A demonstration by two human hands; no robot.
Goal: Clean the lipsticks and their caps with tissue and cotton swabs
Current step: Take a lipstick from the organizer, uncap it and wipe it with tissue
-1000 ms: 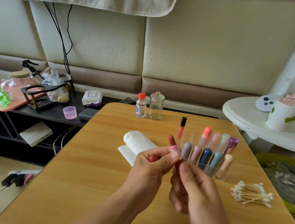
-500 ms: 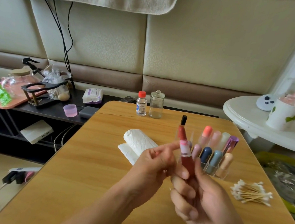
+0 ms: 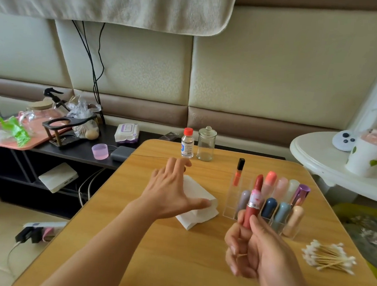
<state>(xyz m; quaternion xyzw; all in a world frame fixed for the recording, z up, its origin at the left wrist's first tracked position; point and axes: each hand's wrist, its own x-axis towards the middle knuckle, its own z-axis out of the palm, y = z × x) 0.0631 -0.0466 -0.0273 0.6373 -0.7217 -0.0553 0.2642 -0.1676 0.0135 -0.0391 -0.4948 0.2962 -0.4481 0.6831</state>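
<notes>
Right hand (image 3: pixel 262 252) grips uncapped red lipstick (image 3: pixel 253 202) upright, fingers curled round lower barrel, bullet extended. Lipstick sits in front of clear organizer (image 3: pixel 289 229) on wooden surface (image 3: pixel 151 264); organizer holds row of capped lipsticks. Left hand (image 3: pixel 170 188) spread open, fingers straight, hovers over folded white tissue (image 3: pixel 200 208) left of organizer; contact unclear. Cotton swabs (image 3: pixel 329 257) piled right of organizer. Small red-capped bottle (image 3: pixel 187 146) and glass jar (image 3: pixel 206 146) stand beyond organizer at far edge.
</notes>
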